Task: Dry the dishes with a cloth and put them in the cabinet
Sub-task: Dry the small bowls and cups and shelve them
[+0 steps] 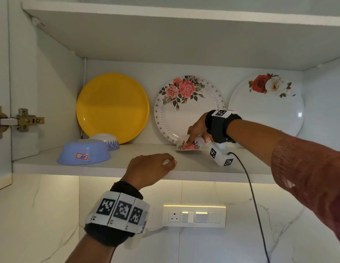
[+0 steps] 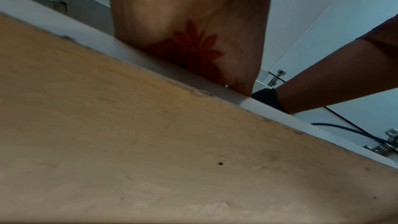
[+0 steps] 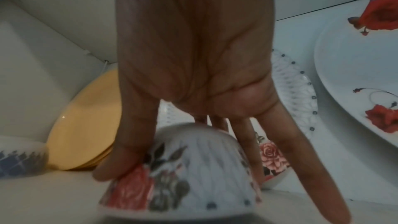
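Centre right of head frame: our right hand (image 1: 196, 130) grips floral bowl (image 1: 188, 147), mouth down, at cabinet shelf (image 1: 146, 149); contact unclear. Left hand (image 1: 150, 168) rests curled on shelf edge, holding nothing. We judge putting-away step; letting go calls for clean lift, clear of leaning rose plate (image 1: 184, 107).

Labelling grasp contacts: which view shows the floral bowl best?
Right wrist: floral bowl large, upside down, right hand gripping its sides. Head: small, partly behind that hand. Left wrist: not visible.

White rose-print bowl (image 1: 192, 148), upside down, on or just above cabinet shelf (image 1: 127, 154), before floral plate (image 1: 176, 114).
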The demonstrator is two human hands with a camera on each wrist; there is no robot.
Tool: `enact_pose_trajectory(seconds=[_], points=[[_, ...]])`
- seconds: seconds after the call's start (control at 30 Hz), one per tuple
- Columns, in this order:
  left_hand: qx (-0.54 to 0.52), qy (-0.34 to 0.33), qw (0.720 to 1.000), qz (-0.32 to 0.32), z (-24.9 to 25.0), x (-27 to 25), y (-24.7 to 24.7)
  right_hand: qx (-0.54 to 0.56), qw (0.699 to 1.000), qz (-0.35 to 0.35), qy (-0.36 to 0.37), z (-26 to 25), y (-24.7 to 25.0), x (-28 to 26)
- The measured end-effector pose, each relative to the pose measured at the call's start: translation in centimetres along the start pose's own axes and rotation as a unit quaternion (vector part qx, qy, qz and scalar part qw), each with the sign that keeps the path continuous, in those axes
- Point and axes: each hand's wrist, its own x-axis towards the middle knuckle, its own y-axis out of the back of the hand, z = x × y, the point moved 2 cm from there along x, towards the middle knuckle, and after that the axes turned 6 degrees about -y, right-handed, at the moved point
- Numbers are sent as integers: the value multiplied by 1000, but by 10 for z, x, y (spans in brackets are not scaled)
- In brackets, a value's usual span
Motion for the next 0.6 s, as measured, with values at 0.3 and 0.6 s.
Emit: enact_pose_trajectory(seconds=[0.3,0.6], points=[[-16,20,1000,-4,-4,7,-5,-73,997,22,6,4,4,12],[-8,27,999,31,-3,5,-5,-53,994,75,65,26,10,-21]])
